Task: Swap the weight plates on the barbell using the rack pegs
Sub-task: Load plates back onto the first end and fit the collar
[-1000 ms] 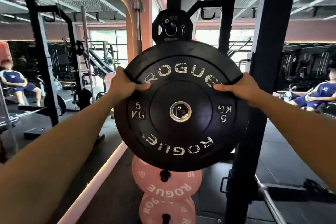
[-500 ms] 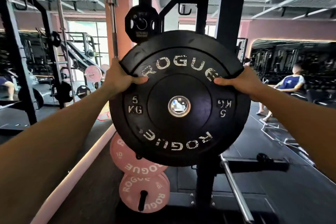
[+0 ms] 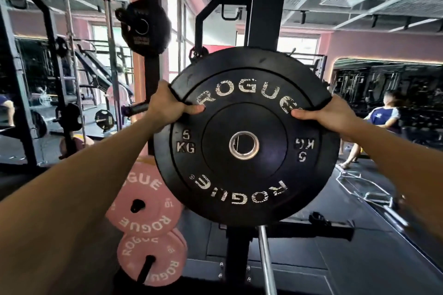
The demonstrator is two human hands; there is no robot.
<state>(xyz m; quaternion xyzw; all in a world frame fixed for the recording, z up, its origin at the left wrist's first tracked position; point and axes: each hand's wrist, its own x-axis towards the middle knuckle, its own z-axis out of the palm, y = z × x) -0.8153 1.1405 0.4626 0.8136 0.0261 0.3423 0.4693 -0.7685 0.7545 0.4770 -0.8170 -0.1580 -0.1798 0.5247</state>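
Note:
A black 5 kg Rogue bumper plate (image 3: 244, 182) fills the middle of the view, upright and face-on, held in the air in front of a black rack upright (image 3: 266, 7). My left hand (image 3: 167, 105) grips its upper left rim, thumb on the face. My right hand (image 3: 328, 115) grips the upper right rim the same way. Its steel centre hole (image 3: 244, 145) is free, with no peg through it. At lower left, two pink Rogue plates (image 3: 141, 201) (image 3: 151, 256) hang on rack pegs. A small black plate (image 3: 141, 29) hangs on another upright above them.
A steel bar (image 3: 267, 263) slants across the dark floor below the plate, next to the rack's base beam (image 3: 311, 229). A short bar end (image 3: 136, 108) pokes out behind my left hand. More racks stand at left. A person in blue (image 3: 381, 117) stands at right.
The view has swung right and the plate has moved right with my hands, away from the pink plates and across the front of the right-hand upright. Both grips are unchanged.

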